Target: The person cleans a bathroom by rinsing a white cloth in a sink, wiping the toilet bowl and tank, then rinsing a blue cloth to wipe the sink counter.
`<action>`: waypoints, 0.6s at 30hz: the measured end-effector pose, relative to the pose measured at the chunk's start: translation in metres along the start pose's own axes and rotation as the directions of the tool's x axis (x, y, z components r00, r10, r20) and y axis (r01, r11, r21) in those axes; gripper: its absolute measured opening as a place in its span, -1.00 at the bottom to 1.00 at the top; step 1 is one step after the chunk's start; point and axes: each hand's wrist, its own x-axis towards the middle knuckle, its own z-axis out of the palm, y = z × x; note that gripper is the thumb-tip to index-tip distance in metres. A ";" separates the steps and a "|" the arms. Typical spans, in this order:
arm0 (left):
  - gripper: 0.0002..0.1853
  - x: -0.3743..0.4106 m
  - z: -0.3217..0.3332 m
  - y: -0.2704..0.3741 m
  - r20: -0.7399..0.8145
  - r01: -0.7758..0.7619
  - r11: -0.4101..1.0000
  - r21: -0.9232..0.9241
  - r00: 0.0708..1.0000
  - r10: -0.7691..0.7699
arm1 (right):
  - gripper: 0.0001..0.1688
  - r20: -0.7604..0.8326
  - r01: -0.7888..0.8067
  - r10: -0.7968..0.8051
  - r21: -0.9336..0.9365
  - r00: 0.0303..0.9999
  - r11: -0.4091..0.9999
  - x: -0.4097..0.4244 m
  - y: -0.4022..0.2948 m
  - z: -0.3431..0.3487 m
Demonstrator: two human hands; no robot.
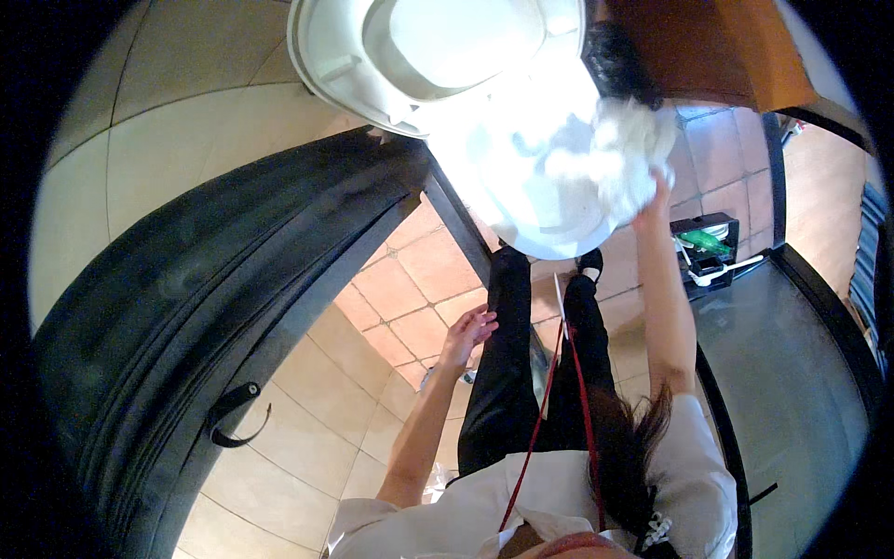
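Note:
My right hand (pixel 653 199) reaches forward on the right, gripping a crumpled white cloth or wad of paper (pixel 628 150) that looks blurred. It rests on or just above a rounded white fixture (pixel 552 223), possibly a toilet lid, with its middle washed out by glare. Beyond and to the left is a white basin-like fixture (pixel 335 42) with an oval hollow. Nearer my body, my left hand (pixel 471 332) hangs empty beside my left thigh, fingers loosely curled and apart. A red lanyard (pixel 583 391) dangles from my neck with a thin white card (pixel 559 300) seen edge-on.
A large black panel (pixel 209 258) with a looped strap (pixel 241 419) runs along the left. On the right are a dark-framed grey panel (pixel 782 356) and a black tray (pixel 733 230) holding a green item and white-handled tools. An orange-brown panel (pixel 705 49) stands far right.

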 end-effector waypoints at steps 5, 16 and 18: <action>-0.55 0.005 -0.034 0.026 -0.037 -0.025 1.000 -0.005 0.999 0.025 | -0.49 0.190 0.393 -0.357 -0.632 0.914 0.668 0.115 0.046 0.102; -0.45 0.016 -0.091 0.002 -0.046 -0.015 0.995 -0.103 0.999 0.011 | -0.40 0.709 0.610 -0.102 -0.663 0.698 -0.433 -0.005 0.204 0.213; -0.48 0.024 -0.090 0.009 -0.055 0.001 0.989 -0.145 0.998 -0.009 | -0.50 0.779 0.669 -0.022 -0.552 0.627 -0.497 0.004 0.220 0.195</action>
